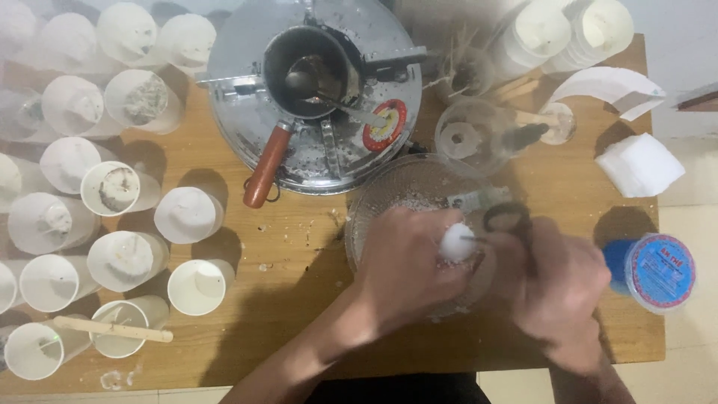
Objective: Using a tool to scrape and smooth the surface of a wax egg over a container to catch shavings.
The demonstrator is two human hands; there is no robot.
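Left hand [404, 265] pinching small white wax lump [456, 242] over clear bowl [389, 187] at frame centre, right hand [557, 288] just right of it, closed on dark scissors [508, 221] aimed left at lump, on wooden bench [299, 247].

Light was dim and warm, cups casting soft shadows rightward on the worktop [299, 299]; both hands were motion-blurred, and edges looked soft.

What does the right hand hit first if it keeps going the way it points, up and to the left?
Probably the small white wax lump held in the left hand. The right hand holds dark-handled scissors aimed at it, over the clear glass bowl. Depth is unclear.
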